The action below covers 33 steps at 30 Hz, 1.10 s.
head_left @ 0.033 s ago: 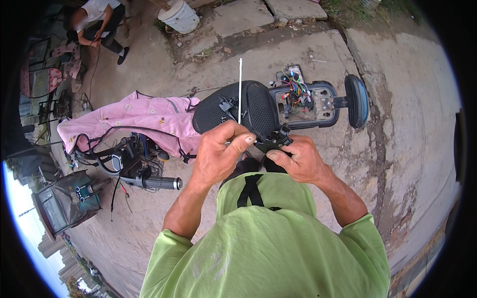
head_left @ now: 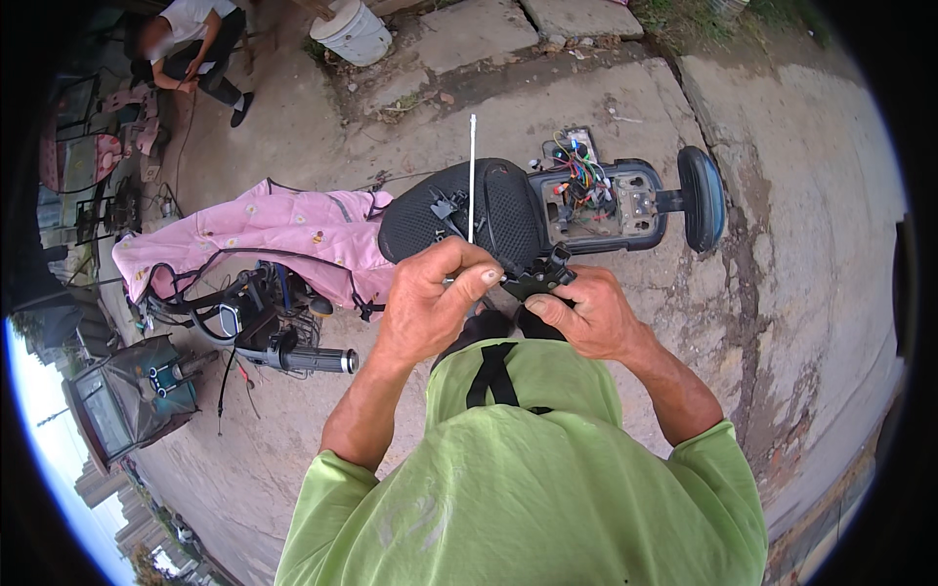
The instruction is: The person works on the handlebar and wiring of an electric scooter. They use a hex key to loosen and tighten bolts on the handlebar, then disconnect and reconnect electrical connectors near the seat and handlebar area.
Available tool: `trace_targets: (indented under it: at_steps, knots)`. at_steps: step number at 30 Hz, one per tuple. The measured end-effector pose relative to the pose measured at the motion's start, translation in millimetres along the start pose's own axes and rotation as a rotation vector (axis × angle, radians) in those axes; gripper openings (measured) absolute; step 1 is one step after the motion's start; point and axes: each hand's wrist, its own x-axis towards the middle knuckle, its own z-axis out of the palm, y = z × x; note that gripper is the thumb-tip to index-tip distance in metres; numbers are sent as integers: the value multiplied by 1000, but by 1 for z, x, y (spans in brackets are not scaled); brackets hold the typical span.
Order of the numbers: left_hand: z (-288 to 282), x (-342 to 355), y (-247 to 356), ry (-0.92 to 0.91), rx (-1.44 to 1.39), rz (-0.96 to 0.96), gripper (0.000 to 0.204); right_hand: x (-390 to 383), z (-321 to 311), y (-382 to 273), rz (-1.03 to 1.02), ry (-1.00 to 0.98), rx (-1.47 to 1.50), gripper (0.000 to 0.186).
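Observation:
A black mesh scooter seat (head_left: 420,223) lies crosswise in front of me, with small black parts (head_left: 447,206) and a thin white strip (head_left: 473,166) on or above it. My left hand (head_left: 435,303) pinches a small piece, mostly hidden by the fingers, at the left end of a black bracket-like part (head_left: 532,280). My right hand (head_left: 584,311) grips that part, thumb underneath. Right of the seat, an open compartment (head_left: 635,234) holds a tangle of coloured wires (head_left: 581,181).
A padded backrest (head_left: 703,200) sits at the right. At the left are handlebars (head_left: 327,359) under a pink quilt (head_left: 254,225), with a three-wheeler (head_left: 112,400) beyond. A seated person (head_left: 200,54) and a white bucket (head_left: 354,34) are at the back, on cracked concrete (head_left: 801,293).

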Motion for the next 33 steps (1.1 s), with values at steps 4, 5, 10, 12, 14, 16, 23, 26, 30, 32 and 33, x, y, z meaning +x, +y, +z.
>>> trace_targets:
  at_steps: [4,5,10,12,14,16,23,26,30,32,33]
  knots:
    - [1,-1,-4,-42,-138,-34,23,-2,-1,3,27,-25,18,33]
    - [2,-1,-3,-43,-167,-50,22,-1,-2,2,22,-18,10,33]
    - [-1,1,-4,-13,-44,-48,22,0,0,0,-12,5,-10,32]
    - [-1,1,-6,-15,-7,-26,21,-2,1,4,-13,-16,-98,32]
    - [0,0,-7,-24,-43,-15,20,0,2,5,-34,26,-49,33]
    - [2,0,-7,-39,-152,-14,20,-2,3,6,-26,17,-37,33]
    - [-4,1,-11,-58,60,-23,18,-1,2,5,-12,6,-75,33]
    - [-2,1,-18,-49,40,76,19,0,3,7,-32,35,-46,33]
    - [2,2,-21,-23,-82,116,20,0,1,7,-18,9,-77,33]
    - [0,2,-20,-43,-32,33,21,0,2,8,-37,18,-110,33]
    - [-3,1,-19,-65,40,-16,22,0,2,10,-46,24,-127,33]
